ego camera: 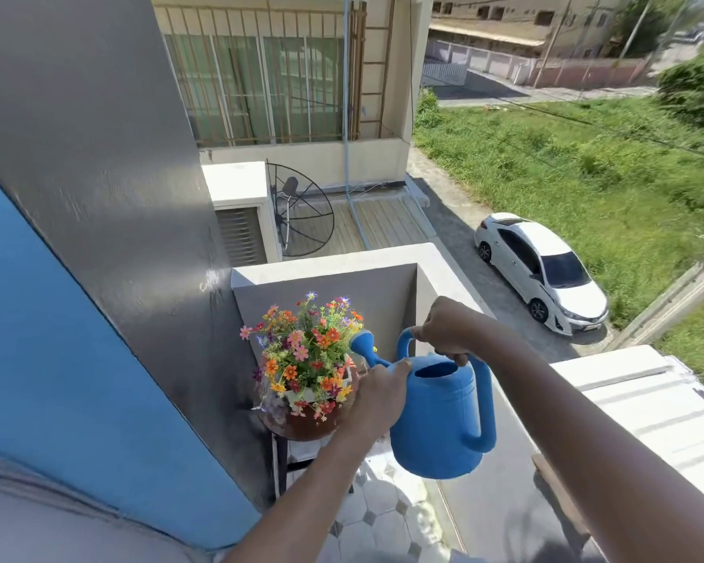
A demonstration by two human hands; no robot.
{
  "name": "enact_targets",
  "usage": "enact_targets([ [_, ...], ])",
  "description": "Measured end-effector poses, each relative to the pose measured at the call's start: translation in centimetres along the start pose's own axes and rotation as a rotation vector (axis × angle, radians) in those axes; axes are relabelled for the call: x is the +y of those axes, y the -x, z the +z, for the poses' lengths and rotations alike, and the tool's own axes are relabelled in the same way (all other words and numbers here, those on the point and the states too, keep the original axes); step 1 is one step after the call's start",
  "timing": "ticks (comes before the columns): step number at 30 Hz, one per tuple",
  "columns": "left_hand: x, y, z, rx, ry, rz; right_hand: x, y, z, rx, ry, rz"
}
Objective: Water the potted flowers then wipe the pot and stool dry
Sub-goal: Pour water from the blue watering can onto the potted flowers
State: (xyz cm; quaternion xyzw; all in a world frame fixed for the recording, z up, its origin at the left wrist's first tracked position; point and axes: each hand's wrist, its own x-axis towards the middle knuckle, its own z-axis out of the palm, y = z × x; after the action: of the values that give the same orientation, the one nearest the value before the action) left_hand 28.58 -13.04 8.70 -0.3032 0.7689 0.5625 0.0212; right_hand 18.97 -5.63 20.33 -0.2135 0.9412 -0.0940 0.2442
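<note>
The pot [301, 394] is mostly hidden under the flowers [305, 351], and the left hand [376, 400] covers the right edge of the stool [305, 424], whose legs are hard to make out in shadow. The can [439, 416] hangs right of the flowers, tilted, its spout [364, 347] touching the blooms; no water can be made out. The right hand [450, 329] has its fingers curled round the top handle, while the left hand presses the can's left side, fingertips hidden against the can, so their spread cannot be told.
</note>
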Motion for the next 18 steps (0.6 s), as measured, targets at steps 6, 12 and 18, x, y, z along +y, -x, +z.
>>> enact_targets([
  [6,0.0,-0.9,-0.5,0.016,-0.004,0.024,-0.5,-0.7,-0.4,0.030,-0.035,-0.012],
  [12,-0.4,-0.5,-2.8,0.088,0.013,0.024,-2.6,-1.2,-0.3,-0.002,-0.054,-0.069],
  [18,-0.9,0.1,-4.6,0.139,0.004,0.034,-4.5,-1.5,0.1,-0.027,-0.060,-0.137],
])
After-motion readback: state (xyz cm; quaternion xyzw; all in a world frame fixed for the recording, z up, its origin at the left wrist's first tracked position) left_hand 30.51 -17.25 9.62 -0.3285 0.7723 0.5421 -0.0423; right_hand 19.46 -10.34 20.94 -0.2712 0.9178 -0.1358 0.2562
